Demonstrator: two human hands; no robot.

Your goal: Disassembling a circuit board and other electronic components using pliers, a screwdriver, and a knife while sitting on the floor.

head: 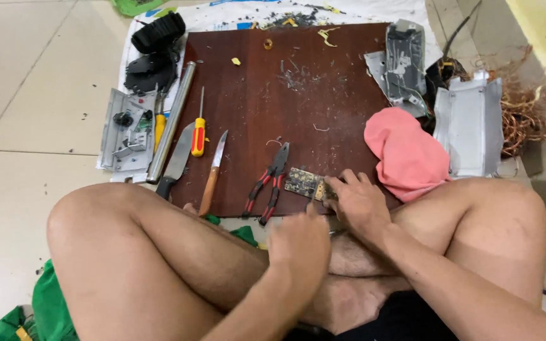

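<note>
Bare knees frame my view, legs crossed on the tiled floor (26, 95), and just past them my two hands meet at the near edge of the dark red-brown board (298, 107) that serves as the surface. My left hand (299, 243) is blurred and curled loosely; I cannot tell whether it grips anything. My right hand (356, 203) is closed down over one end of a small circuit board (303, 183), fingers pinching its right edge while the rest lies flat on the surface.

I judge that circuit board to be light, thin and stiff, brittle if bent, with small parts and sharp solder points on its faces. The bare edges look like the safest place to hold it, thumb and fingers on opposite sides, not on the components.

Just left of it, nearly touching, lie red-and-black pliers (269, 183), jaws pointing away from me. Further left are a wooden-handled knife (213, 173), a larger dark-handled knife (175, 161) and a yellow-handled screwdriver (198, 129), then a metal tube (172, 120) along the board's left edge.

To the right a pink cloth (406, 151) rests by my knee. Beyond it sit grey metal casings (469, 126) and a tangle of copper wire (526, 113), with metal scraps scattered at the far edge
</note>
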